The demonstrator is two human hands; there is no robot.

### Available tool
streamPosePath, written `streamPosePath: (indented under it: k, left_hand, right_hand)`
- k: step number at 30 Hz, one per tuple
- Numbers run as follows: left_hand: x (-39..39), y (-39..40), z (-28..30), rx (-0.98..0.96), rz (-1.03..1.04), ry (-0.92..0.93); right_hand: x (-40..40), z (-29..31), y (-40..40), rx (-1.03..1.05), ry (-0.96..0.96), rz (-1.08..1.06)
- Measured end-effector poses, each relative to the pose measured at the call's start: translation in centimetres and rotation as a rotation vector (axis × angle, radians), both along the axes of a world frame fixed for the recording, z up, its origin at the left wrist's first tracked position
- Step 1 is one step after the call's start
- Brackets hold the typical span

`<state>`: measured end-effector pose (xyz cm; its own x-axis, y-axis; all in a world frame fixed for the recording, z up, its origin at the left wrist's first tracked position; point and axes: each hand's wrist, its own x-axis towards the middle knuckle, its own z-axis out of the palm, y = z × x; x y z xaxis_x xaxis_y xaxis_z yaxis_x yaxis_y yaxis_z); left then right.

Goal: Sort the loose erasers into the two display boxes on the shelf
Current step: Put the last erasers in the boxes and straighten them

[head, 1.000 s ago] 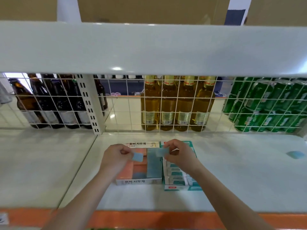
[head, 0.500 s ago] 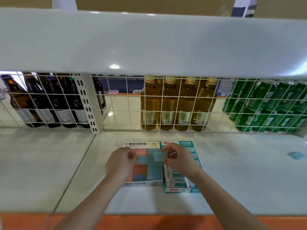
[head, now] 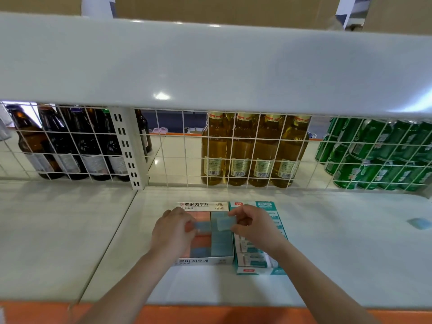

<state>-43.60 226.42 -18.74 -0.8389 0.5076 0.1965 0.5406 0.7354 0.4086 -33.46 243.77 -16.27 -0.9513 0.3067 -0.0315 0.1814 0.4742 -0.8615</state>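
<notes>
Two display boxes stand side by side on the white shelf. The left box (head: pixel 205 260) holds pink and light blue erasers in rows. The right teal box (head: pixel 259 271) holds sleeved white erasers. My left hand (head: pixel 173 232) pinches a light blue eraser (head: pixel 203 226) low over the left box. My right hand (head: pixel 254 228) pinches a second light blue eraser (head: pixel 225 223) above the blue column of the same box. Another loose blue eraser (head: pixel 419 223) lies far right on the shelf.
A white wire grid (head: pixel 177 148) backs the shelf; behind it stand brown bottles (head: pixel 70 146), yellow bottles (head: pixel 252 150) and green cans (head: pixel 378 157). The upper shelf (head: pixel 210 66) overhangs above. An orange strip (head: pixel 210 314) runs along the front edge.
Both hands have lowered a little toward the left box with their blue erasers. The camera has tilted, so the boxes sit slightly lower in view.
</notes>
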Motion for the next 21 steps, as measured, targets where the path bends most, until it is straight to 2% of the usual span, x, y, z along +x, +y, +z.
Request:
streamPosePath:
  k: [10,15,21]
  left_hand:
    - [-0.5,-1.3,-0.3,0.165,0.021,-0.028]
    - [-0.6,-2.6,-0.1,0.192,0.015,-0.055]
    - [0.0,-3.4,-0.2,0.186,-0.019,-0.072]
  right_hand:
    - [-0.4,0.7,-1.7,0.077,-0.056,0.064]
    - [-1.0,0.3,-3.8,0.182,-0.024,0.167]
    - [-1.5,-0.3,-5.4,0.341,0.0,0.152]
